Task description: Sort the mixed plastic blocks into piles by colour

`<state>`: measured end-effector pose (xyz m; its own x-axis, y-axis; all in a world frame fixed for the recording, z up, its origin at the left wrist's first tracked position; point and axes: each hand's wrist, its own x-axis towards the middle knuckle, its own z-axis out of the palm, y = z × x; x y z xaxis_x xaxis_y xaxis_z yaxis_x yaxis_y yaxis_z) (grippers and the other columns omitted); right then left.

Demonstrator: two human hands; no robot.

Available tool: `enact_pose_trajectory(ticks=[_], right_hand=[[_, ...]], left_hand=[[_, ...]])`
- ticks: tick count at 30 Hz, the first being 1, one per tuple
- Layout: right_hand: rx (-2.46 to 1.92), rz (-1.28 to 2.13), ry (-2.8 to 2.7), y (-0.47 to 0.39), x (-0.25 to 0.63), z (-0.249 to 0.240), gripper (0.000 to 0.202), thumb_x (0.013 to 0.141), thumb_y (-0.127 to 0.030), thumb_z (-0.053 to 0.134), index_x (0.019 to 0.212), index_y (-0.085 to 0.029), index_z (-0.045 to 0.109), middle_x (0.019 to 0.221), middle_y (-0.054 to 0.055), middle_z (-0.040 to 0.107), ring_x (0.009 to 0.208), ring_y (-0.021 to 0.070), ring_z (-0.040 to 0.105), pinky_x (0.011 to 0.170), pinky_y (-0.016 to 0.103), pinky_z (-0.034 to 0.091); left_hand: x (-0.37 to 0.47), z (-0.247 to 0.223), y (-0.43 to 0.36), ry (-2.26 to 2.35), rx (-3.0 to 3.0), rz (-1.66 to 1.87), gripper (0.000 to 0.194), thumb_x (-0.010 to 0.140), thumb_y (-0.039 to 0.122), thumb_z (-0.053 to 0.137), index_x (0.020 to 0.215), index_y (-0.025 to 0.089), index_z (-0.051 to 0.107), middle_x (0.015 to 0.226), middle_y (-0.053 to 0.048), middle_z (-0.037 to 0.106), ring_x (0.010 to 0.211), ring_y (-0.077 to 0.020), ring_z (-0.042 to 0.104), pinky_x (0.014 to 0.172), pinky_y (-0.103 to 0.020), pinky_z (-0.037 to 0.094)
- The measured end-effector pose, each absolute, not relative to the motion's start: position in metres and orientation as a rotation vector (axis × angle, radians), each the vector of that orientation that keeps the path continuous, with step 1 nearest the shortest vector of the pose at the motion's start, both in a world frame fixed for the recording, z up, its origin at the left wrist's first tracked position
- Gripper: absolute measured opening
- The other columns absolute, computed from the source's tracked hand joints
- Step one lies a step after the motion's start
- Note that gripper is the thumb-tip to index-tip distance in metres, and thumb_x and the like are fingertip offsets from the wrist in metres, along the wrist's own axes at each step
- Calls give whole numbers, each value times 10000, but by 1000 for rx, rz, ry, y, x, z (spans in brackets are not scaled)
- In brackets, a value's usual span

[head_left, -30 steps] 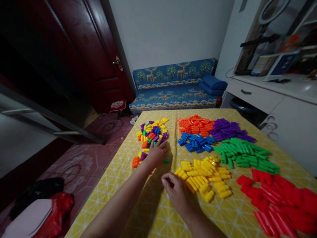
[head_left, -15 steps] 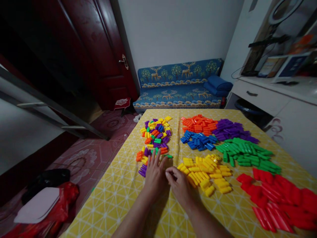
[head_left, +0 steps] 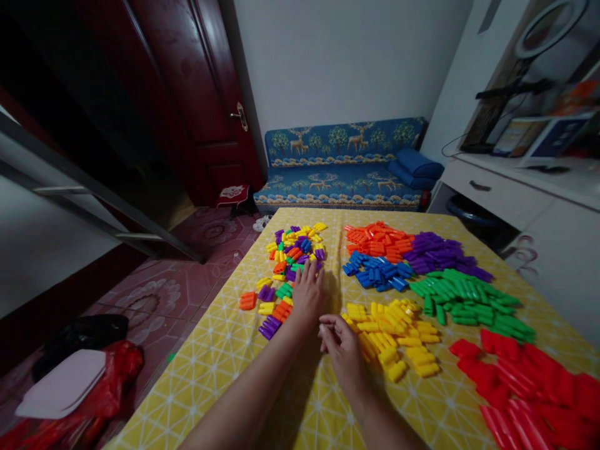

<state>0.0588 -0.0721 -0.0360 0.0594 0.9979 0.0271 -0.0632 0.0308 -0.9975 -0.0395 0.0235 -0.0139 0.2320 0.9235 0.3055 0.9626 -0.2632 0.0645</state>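
Observation:
My left hand point(head_left: 309, 297) reaches over the near right edge of a mixed heap of small plastic building pieces point(head_left: 294, 240) in purple, yellow, orange, green and blue. Its fingers are stretched out and touch the pieces there. Beside my left forearm lies a looser group with an orange piece point(head_left: 247, 301) and a purple piece point(head_left: 269, 327). My right hand point(head_left: 341, 342) rests just left of the yellow pieces point(head_left: 389, 322), thumb and fingers curled together. Whether anything is inside that curl is hidden.
Single-colour piles lie on the right: orange point(head_left: 379, 240), blue point(head_left: 377, 270), purple point(head_left: 440, 253), green point(head_left: 469, 297) and red point(head_left: 529, 369). A yellow patterned cloth point(head_left: 201, 387) covers the table. Behind it stands a blue sofa point(head_left: 337, 178); a white cabinet point(head_left: 506, 194) is at right.
My left hand has moved forward and slightly right, from the loose near pieces to the mixed heap. Those near pieces now lie more spread out, the orange one farther left. My right hand stays curled.

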Motion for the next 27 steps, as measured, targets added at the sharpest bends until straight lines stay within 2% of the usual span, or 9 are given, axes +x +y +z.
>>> enact_pose_trajectory(ticks=[3, 7, 10, 12, 14, 17, 21, 27], right_hand=[[-1175, 1175, -1111, -72, 59, -36, 252, 805, -415, 591, 870, -176, 637, 678, 3, 588, 530, 124, 540, 499, 230, 444], [-1191, 1181, -1125, -73, 59, -36, 264, 802, -432, 596, 867, -180, 641, 671, 3, 590, 528, 129, 540, 501, 235, 445], [-1213, 1157, -1143, -74, 60, -36, 272, 797, -445, 599, 853, -183, 647, 669, 7, 597, 527, 132, 538, 493, 234, 441], [-1218, 1150, -1155, -73, 60, -37, 273, 798, -449, 600, 849, -184, 650, 673, 8, 600, 530, 131, 539, 494, 233, 440], [-1206, 1163, -1164, -73, 60, -38, 273, 803, -447, 597, 857, -184, 649, 663, 4, 595, 526, 129, 538, 499, 232, 442], [-1183, 1189, -1151, -72, 60, -39, 281, 809, -451, 594, 876, -183, 644, 665, 2, 594, 523, 128, 540, 494, 232, 440], [-1180, 1202, -1151, -72, 61, -38, 284, 804, -459, 608, 880, -188, 645, 684, 10, 612, 539, 131, 548, 505, 235, 453], [-1172, 1223, -1164, -73, 61, -39, 290, 815, -468, 597, 890, -190, 636, 669, -3, 585, 554, 131, 537, 511, 233, 444]], left_hand=[[-31, -11, 60, -1619, -2453, -408, 519, 917, 330, 428, 1410, 167, 448, 1574, -110, 271, 1463, -290, 187, 1184, -504, 159], [-27, -8, 106, -1726, -2435, -318, 530, 904, 394, 457, 1406, 223, 460, 1563, -125, 285, 1444, -347, 193, 1149, -566, 137], [-30, -2, 125, -1774, -2455, -218, 499, 880, 443, 501, 1309, 197, 564, 1443, -173, 440, 1369, -368, 305, 1107, -568, 196], [-30, 3, 128, -1764, -2474, -183, 404, 882, 382, 505, 1194, 162, 638, 1301, -187, 544, 1261, -339, 425, 1052, -519, 291], [-31, 8, 123, -1758, -2486, -173, 320, 886, 280, 482, 1097, 136, 676, 1183, -183, 595, 1136, -305, 510, 960, -456, 379], [-34, 11, 104, -1743, -2503, -169, 293, 888, 207, 442, 1013, 127, 694, 1085, -168, 617, 1031, -279, 554, 876, -407, 414], [-50, 13, 66, -1699, -2532, -195, 240, 871, 264, 505, 978, 165, 695, 1026, -130, 617, 982, -261, 559, 868, -393, 410], [-82, 4, -5, -1549, -2661, -480, 175, 854, 289, 577, 970, 206, 680, 982, -79, 625, 962, -234, 544, 903, -385, 399]])
